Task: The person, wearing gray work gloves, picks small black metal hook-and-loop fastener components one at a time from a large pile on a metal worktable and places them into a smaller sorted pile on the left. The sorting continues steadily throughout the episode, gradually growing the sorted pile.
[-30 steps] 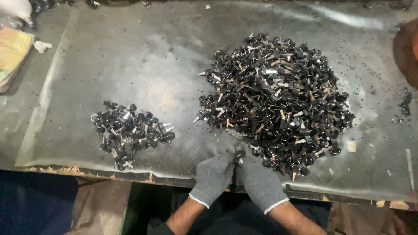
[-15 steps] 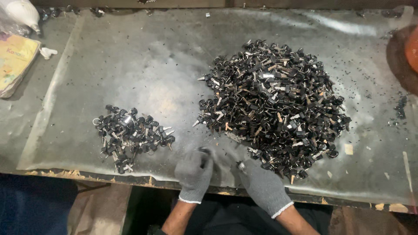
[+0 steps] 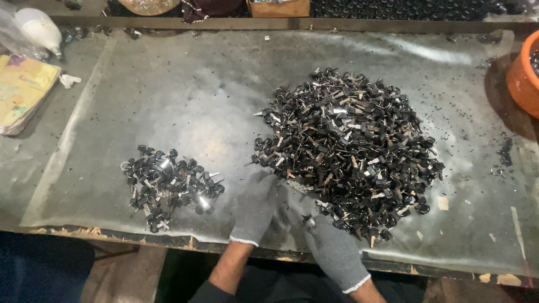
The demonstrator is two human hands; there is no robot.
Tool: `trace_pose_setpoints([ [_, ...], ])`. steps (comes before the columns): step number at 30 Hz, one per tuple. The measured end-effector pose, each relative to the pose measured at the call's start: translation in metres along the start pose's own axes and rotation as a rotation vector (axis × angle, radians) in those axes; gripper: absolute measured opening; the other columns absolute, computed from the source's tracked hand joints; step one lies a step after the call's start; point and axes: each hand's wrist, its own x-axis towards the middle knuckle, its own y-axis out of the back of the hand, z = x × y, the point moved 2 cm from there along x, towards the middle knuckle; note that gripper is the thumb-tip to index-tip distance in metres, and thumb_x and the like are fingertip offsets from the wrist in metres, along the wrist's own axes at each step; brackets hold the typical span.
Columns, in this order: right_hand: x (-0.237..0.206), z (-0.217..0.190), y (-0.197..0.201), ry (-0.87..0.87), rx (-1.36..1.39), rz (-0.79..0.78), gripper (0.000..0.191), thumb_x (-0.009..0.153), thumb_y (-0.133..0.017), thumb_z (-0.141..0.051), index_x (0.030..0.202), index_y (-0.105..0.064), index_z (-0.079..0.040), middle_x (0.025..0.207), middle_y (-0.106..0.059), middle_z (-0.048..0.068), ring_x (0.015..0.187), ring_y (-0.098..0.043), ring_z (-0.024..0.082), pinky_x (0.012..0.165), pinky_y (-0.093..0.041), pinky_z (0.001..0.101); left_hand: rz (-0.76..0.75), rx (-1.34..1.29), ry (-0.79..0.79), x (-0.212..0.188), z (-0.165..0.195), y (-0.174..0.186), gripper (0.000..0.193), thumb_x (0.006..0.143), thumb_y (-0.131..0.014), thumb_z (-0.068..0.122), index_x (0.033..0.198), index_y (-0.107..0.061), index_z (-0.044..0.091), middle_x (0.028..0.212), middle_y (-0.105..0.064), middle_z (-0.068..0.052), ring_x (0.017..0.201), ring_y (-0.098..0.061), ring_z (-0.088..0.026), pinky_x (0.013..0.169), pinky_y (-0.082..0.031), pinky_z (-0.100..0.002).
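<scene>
Gloved left hand (image 3: 255,210) spread flat on worktop (image 3: 168,112); right hand (image 3: 331,247) pinches part at big pile (image 3: 348,151); sorted pile (image 3: 168,185) apart.

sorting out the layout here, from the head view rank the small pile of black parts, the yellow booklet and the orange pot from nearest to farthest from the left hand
From the left hand:
1. Small pile of black parts, just to its left near the table's front edge.
2. Yellow booklet, far left of the table, further back.
3. Orange pot, far right edge, across the large pile.
</scene>
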Motion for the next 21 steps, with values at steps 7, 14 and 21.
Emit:
trace_pose_setpoints([
  [7,-0.011,0.004,0.017,0.065,0.516,0.256,0.054,0.069,-0.076,-0.012,0.121,-0.059,-0.008,0.093,-0.074,0.015,0.084,-0.075,0.031,0.073,-0.06,0.0428,-0.08,-0.103,-0.424,-0.064,0.045,-0.013,0.049,0.085,-0.068,0.001,0.134,-0.068,-0.003,0.109,-0.071,-0.014,0.082,-0.072,-0.027,0.068,-0.058,-0.036],
  [14,-0.005,0.004,0.036,0.045,0.465,0.016,0.04,0.075,-0.078,-0.014,0.112,-0.066,-0.011,0.092,-0.076,0.013,0.089,-0.075,0.03,0.074,-0.058,0.0412,-0.135,-0.341,-0.23,-0.073,0.038,-0.01,0.02,0.085,-0.078,0.017,0.102,-0.072,0.009,0.089,-0.072,-0.009,0.08,-0.071,-0.027,0.07,-0.055,-0.038],
  [21,-0.003,-0.015,0.025,0.097,0.614,0.217,0.045,0.074,-0.07,-0.005,0.118,-0.063,-0.008,0.097,-0.073,0.01,0.087,-0.073,0.023,0.074,-0.059,0.038,-0.307,-0.724,0.185,-0.059,0.037,-0.027,0.018,0.093,-0.069,0.017,0.101,-0.068,0.001,0.092,-0.07,-0.012,0.086,-0.066,-0.022,0.077,-0.054,-0.034],
])
